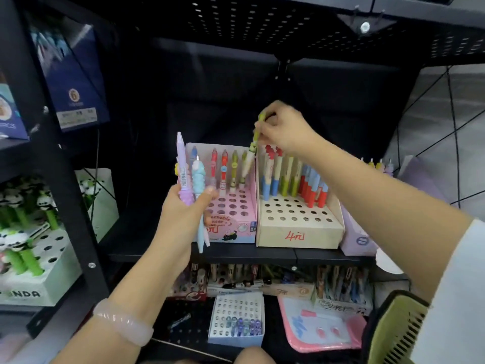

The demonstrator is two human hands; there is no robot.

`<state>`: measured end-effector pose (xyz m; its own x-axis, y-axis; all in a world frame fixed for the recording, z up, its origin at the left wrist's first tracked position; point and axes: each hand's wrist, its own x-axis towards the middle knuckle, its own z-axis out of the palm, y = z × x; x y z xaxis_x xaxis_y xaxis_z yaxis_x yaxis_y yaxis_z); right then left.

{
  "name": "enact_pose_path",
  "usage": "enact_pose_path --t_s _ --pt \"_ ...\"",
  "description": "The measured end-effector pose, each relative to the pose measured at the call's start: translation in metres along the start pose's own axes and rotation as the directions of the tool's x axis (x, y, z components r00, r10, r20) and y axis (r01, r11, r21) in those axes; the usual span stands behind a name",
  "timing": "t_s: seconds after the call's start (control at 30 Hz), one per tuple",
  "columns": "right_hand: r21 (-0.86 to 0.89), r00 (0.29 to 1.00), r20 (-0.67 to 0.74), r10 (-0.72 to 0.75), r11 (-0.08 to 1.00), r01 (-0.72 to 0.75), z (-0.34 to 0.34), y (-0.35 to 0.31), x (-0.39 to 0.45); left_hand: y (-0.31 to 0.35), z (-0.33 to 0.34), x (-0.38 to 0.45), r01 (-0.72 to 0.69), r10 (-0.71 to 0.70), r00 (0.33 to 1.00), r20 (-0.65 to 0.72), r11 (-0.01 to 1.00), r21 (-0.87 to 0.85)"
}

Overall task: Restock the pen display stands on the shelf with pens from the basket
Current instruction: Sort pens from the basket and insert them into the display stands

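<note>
Lowering the yellow-green pen (250,153) tilted, right hand (282,126) fingers pinching its top, risks missing the pink stand's (231,206) hole; left hand (183,208) clutches spare pens (190,174).

Dim shelf interior, soft overall blur, wide-angle bending at edges, right hand (282,127) motion-smeared.

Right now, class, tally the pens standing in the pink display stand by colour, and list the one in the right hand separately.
Blue pens: 1
Red pens: 2
Yellow-green pens: 2
Yellow-green pen held in the right hand: 1
Total: 6
</note>
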<state>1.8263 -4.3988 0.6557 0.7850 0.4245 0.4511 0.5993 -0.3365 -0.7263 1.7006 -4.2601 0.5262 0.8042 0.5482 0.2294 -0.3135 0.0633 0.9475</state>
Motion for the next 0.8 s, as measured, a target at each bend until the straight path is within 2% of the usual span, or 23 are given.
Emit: enact_pose_path --t_s 0.07,0.37,0.43,0.57,0.8 --pt "-0.164 0.997 0.05 0.051 0.986 -0.042 0.004 0.002 0.01 -0.002 -0.003 0.004 0.012 -0.012 1.0 0.014 1.0 0.013" --pt "-0.337 0.941 0.25 0.226 0.932 -0.134 0.042 0.009 0.014 -0.006 -0.008 0.006 0.04 -0.042 0.998 0.038 0.998 0.044" --pt "-0.462 0.937 0.235 0.259 0.878 -0.127 0.046 0.011 0.012 -0.006 -0.008 0.005 0.038 -0.04 0.998 0.041 0.998 0.044" --pt "-0.722 0.984 0.06 0.167 0.688 -0.073 0.052 0.015 0.008 -0.006 -0.007 0.004 0.033 -0.035 0.999 0.038 0.998 0.05" --pt "-0.806 0.961 0.104 0.256 0.587 -0.069 0.061 0.021 0.003 -0.006 -0.008 0.001 0.01 -0.012 0.999 0.038 0.999 0.046"
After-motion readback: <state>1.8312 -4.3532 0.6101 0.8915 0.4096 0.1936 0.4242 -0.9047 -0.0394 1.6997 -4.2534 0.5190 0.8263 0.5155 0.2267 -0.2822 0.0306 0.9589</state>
